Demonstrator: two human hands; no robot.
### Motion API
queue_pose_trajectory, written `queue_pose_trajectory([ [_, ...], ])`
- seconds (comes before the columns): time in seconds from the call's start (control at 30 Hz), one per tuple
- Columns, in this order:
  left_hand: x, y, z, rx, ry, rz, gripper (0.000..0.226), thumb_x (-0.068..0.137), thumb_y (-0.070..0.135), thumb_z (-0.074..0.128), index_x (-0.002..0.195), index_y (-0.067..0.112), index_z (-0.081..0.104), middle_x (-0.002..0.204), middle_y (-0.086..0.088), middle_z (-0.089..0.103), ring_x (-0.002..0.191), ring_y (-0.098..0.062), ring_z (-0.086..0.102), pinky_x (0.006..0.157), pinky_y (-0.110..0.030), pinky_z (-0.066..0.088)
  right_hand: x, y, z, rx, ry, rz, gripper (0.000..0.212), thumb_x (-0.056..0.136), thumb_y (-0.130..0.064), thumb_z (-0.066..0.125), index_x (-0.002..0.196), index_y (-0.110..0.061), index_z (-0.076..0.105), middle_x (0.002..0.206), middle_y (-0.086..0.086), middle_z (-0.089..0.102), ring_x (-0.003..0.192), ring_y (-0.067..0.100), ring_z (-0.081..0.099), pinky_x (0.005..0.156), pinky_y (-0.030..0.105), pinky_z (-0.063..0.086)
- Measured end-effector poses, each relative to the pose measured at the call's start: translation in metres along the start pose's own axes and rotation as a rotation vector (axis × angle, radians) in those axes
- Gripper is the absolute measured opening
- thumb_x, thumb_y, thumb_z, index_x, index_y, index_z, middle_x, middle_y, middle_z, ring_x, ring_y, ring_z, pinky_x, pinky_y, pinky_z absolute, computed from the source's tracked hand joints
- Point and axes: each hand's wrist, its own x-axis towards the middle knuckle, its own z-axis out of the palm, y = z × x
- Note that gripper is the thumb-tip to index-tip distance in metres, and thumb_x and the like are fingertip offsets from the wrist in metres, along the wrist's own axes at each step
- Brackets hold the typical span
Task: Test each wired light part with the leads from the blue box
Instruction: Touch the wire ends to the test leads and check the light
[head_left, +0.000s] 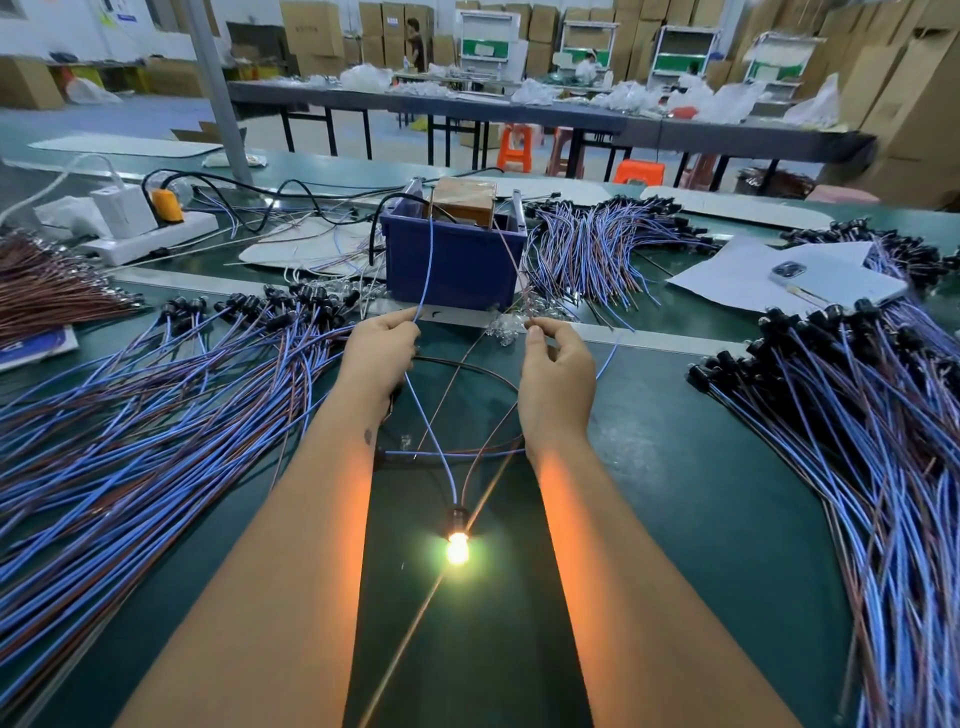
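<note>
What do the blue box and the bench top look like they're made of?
Blue box: looks like moulded plastic, matt dark blue, with a rolled rim and smooth flat walls. Bench top: apparently a dark green rubbery mat, slightly glossy, reflecting the lit bulb.

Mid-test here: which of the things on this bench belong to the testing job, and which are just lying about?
In the job: blue box; blue lead in left hand; brown lead in right hand; lit bulb; wired-part piles.

Lying about: phone; white paper; power strip.
</note>
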Motion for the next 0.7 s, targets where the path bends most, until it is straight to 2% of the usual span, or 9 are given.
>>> queue_pose_trajectory([
  [0.1,-0.002,0.002,0.0,0.003,0.011,-0.011,0.036,0.092,0.01,0.047,0.119,0.022,0.068,0.038,0.016,0.045,0.037,-0.003,0.036,0.036,-0.014,0.027,0.0,0.001,-0.001,-0.008,-0.002,-0.017,0.016,0.098,-0.026,0.047,0.096,-0.029,0.063,0.067,-0.013,0.052,0.062,0.009,0.046,0.062,0.028,0.037],
  [0.27,-0.004,0.004,-0.001,0.01,0.029,-0.009,0.036,0.092,0.011,0.047,0.121,0.021,0.068,0.052,0.008,0.047,0.045,-0.008,0.037,0.035,-0.014,0.027,-0.001,0.0,-0.002,-0.016,-0.016,-0.024,0.017,0.099,-0.026,0.047,0.099,-0.03,0.063,0.069,-0.012,0.053,0.062,0.009,0.046,0.061,0.028,0.037],
  [0.47,-0.008,0.006,-0.002,0.019,0.022,-0.008,0.036,0.093,0.012,0.047,0.12,0.022,0.068,0.055,0.007,0.048,0.046,-0.008,0.037,0.036,-0.016,0.028,-0.001,0.0,-0.002,-0.026,-0.017,-0.046,0.017,0.099,-0.026,0.047,0.101,-0.029,0.063,0.076,-0.01,0.058,0.067,0.009,0.05,0.063,0.027,0.039],
  [0.6,-0.012,0.009,-0.001,-0.018,0.028,-0.006,0.037,0.093,0.009,0.046,0.121,0.019,0.067,0.051,0.006,0.042,0.043,-0.008,0.032,0.036,-0.015,0.025,-0.001,0.0,-0.002,-0.021,-0.005,-0.052,0.016,0.098,-0.024,0.048,0.096,-0.03,0.062,0.071,-0.013,0.056,0.063,0.005,0.049,0.059,0.021,0.037],
  [0.7,-0.017,0.013,-0.002,-0.046,0.027,0.019,0.033,0.094,0.008,0.046,0.117,0.017,0.068,0.052,0.005,0.042,0.042,-0.007,0.032,0.037,-0.016,0.027,-0.003,-0.002,-0.002,-0.007,0.01,-0.079,0.016,0.099,-0.022,0.048,0.096,-0.03,0.062,0.075,-0.016,0.059,0.066,-0.002,0.052,0.059,0.011,0.038],
])
